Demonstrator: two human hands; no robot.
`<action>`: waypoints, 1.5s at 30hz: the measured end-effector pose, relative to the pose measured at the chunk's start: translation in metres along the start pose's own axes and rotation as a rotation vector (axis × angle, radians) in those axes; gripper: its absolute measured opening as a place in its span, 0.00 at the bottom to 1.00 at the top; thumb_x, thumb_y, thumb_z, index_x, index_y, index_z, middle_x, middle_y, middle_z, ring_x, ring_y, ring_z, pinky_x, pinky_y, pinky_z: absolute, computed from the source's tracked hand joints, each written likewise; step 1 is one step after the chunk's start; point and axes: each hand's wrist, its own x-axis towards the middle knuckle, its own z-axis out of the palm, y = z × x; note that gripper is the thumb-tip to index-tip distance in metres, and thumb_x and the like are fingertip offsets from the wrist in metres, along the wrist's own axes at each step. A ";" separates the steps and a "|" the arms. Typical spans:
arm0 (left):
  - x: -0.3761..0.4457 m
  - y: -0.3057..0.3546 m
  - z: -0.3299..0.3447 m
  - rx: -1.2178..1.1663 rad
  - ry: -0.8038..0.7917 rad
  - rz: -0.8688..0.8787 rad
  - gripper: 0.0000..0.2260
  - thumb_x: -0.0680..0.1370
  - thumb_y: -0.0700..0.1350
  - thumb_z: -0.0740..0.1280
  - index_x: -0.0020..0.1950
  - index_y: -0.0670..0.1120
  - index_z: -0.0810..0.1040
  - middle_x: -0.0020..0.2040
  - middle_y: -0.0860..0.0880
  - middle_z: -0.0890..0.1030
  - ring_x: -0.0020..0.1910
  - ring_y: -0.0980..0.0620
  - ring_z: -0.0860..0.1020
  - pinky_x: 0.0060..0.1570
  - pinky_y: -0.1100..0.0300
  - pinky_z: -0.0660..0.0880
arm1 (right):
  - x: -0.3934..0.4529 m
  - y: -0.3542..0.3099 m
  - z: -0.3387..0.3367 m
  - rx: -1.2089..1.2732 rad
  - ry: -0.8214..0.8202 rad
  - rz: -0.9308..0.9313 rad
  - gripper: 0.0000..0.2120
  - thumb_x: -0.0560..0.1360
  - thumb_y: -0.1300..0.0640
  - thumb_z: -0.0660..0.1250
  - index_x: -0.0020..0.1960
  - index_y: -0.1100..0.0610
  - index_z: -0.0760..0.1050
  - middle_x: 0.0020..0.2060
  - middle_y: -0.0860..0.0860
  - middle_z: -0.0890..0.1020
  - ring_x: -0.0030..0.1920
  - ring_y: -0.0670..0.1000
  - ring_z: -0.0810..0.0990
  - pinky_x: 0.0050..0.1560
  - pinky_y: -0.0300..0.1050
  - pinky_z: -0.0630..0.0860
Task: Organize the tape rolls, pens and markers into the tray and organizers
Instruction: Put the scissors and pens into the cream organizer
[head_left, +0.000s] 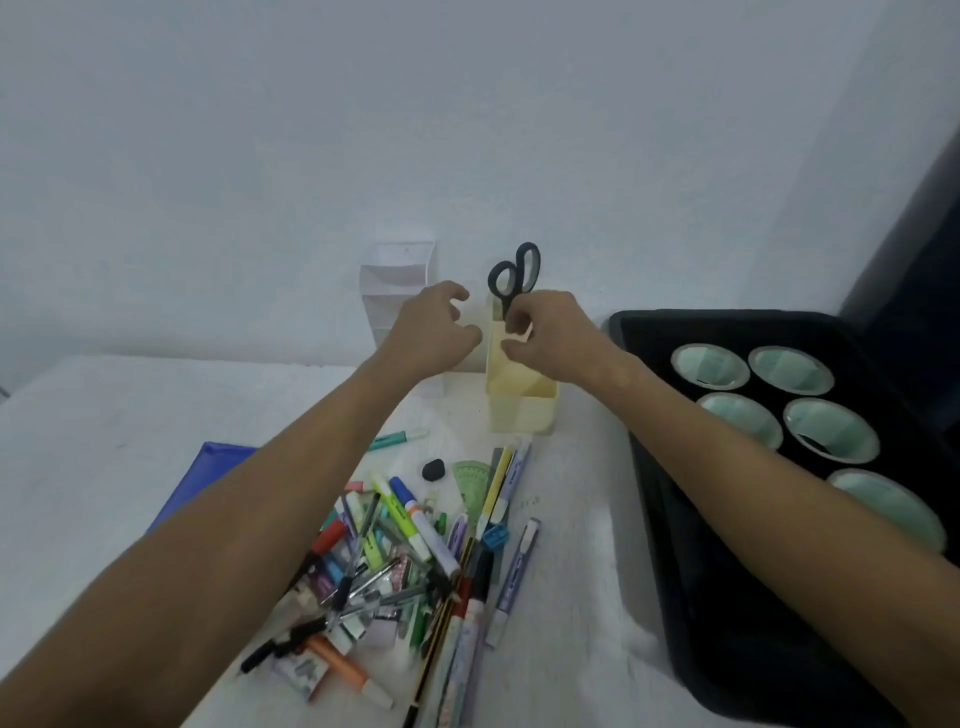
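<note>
Both hands were at the yellow organizer (521, 400): right hand (550, 332) pinching the scissors (511, 275), left hand (436, 325) curled, empty. Top-heavy; could've tipped.

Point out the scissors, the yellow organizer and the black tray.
scissors (525, 266): head view, on the black handle loop.
yellow organizer (521, 411): head view, on its front wall.
black tray (737, 613): head view, on its bare floor.

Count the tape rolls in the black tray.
5 tape rolls: two at the back, two in the middle, one nearest, partly behind the right forearm, which may hide more.
</note>
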 end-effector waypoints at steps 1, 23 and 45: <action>-0.009 -0.007 -0.003 0.048 -0.039 0.012 0.21 0.73 0.45 0.69 0.67 0.47 0.73 0.59 0.47 0.77 0.55 0.51 0.75 0.49 0.62 0.68 | -0.007 -0.009 0.003 0.000 -0.062 -0.022 0.08 0.72 0.59 0.70 0.49 0.61 0.78 0.46 0.53 0.80 0.42 0.47 0.74 0.38 0.33 0.68; -0.135 -0.083 0.016 0.475 -0.627 0.341 0.18 0.78 0.40 0.66 0.64 0.56 0.77 0.67 0.42 0.68 0.55 0.45 0.75 0.53 0.58 0.71 | -0.162 -0.075 0.062 -0.177 -0.956 -0.459 0.18 0.73 0.57 0.71 0.63 0.52 0.77 0.57 0.51 0.78 0.56 0.51 0.76 0.57 0.43 0.74; -0.073 -0.025 -0.018 -0.074 0.117 0.348 0.14 0.78 0.44 0.65 0.63 0.48 0.70 0.44 0.54 0.79 0.34 0.61 0.79 0.34 0.73 0.72 | -0.073 -0.011 -0.022 0.319 -0.075 0.051 0.06 0.71 0.57 0.72 0.46 0.56 0.80 0.43 0.46 0.83 0.43 0.46 0.83 0.47 0.44 0.80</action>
